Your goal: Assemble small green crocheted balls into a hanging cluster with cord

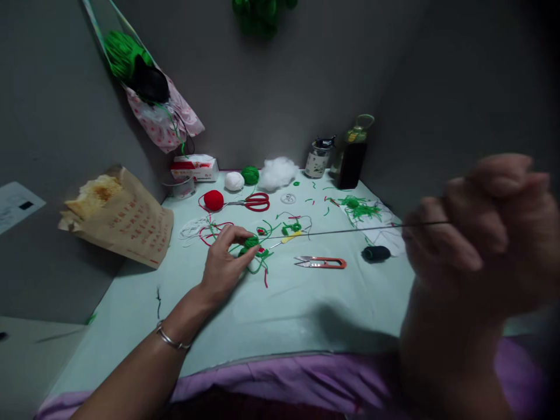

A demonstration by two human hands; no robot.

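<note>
Between the thumb and fingers of my left hand (227, 256) is a small green yarn piece (251, 242) with a bit of red beside it. A dark thread (341, 231) runs taut from that piece up to my right hand (476, 227), which is raised close to the camera at the right. The right fingers are closed around the thread; whether they also hold a needle I cannot make out. Just right of my left hand lies a yellow-handled crochet hook (291, 237). Orange thread snips (321, 262) rest nearer the front, with a dark thread spool (376, 254) further right.
Red scissors (257, 202), a red yarn ball (214, 200), a white ball (234, 181), a green ball (250, 175) and stuffing (279, 173) lie behind. A paper food bag (126, 216) stands left. A bottle (352, 154) and pen jar (318, 160) stand at the back; yarn scraps (359, 209) lie right.
</note>
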